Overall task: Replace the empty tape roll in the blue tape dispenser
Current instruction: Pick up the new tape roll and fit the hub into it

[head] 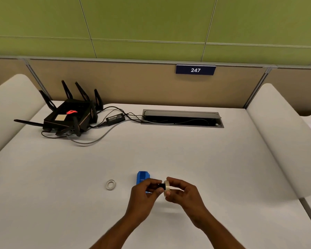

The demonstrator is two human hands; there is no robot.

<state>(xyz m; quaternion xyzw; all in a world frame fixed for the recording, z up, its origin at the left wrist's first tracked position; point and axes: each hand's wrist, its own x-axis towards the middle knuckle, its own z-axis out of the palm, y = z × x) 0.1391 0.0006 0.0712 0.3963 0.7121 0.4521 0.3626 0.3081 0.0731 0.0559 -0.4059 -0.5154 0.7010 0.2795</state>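
Observation:
The blue tape dispenser [142, 177] lies on the white table, partly hidden behind my left hand [145, 195]. That hand pinches a small black spindle [162, 185] by its left end. My right hand [182, 192] holds a new roll of pale tape [166, 188] on edge, right against the spindle's other end. Both hands hover just above the table near its front. The empty white roll core [111, 184] lies flat on the table to the left of the dispenser, apart from both hands.
A black router [70, 115] with several antennas, its power adapter [115, 118] and loose cables sit at the back left. An open cable tray [182, 119] is set into the table at the back. Cream dividers rise on both sides.

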